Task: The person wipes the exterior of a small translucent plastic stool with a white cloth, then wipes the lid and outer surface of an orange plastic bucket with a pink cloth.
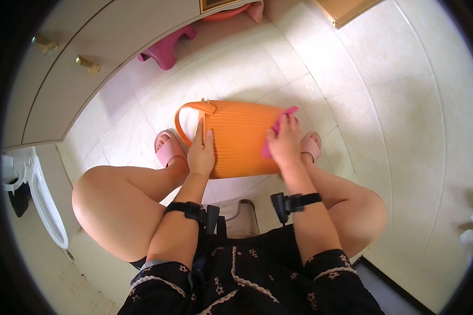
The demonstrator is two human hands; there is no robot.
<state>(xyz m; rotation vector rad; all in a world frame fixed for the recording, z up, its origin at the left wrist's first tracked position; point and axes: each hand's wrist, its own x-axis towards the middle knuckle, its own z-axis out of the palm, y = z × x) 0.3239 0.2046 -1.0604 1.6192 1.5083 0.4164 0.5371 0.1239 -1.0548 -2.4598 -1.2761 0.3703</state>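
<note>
An orange ribbed plastic bucket [240, 138] lies on its side in front of me, between my feet, its handle loop [179, 120] at the left end. My left hand [202, 155] grips the bucket's rim at that end, fingers along the edge and thumb on the ribbed side. At the right end, near the bucket's base, my right hand [285, 141] presses a pink cloth [267, 149] against the side. Part of the cloth is hidden under that hand.
Cabinet doors with a gold-coloured knob [88, 65] stand at upper left. A pink plastic stool [163, 51] is below them. A gold-coloured frame corner [341, 13] is at the top. A white oval plastic rim [49, 204] is at left. Pink slippers [170, 151] are on my feet on the tiled floor [244, 59].
</note>
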